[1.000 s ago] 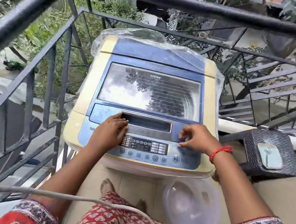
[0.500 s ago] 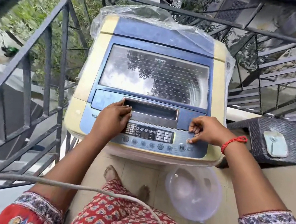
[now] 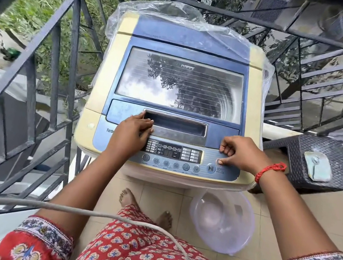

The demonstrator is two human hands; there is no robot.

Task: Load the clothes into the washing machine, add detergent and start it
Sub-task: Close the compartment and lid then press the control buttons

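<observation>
The washing machine [image 3: 177,95] stands on a tiled balcony floor against a dark metal railing [image 3: 65,54], its glass lid [image 3: 181,83] closed and a clear plastic cover [image 3: 176,17] pushed back over its rear. The left hand [image 3: 130,134] lies flat with straight fingers on the left end of the lid handle [image 3: 180,124], grip released, grasping nothing. The right hand [image 3: 239,151] has its fingers curled in, grip clenched on nothing, and its thumb presses a round button [image 3: 219,162] on the control panel [image 3: 174,152], just above the start/pause button [image 3: 211,168]. A clear plastic basin [image 3: 221,221] sits on the floor just in front of the machine, to the right of the person's bare feet. A dark woven stool [image 3: 319,162] stands beside the machine on the right, with a small metal piece [image 3: 316,166] on top. No clothes or detergent can be seen
</observation>
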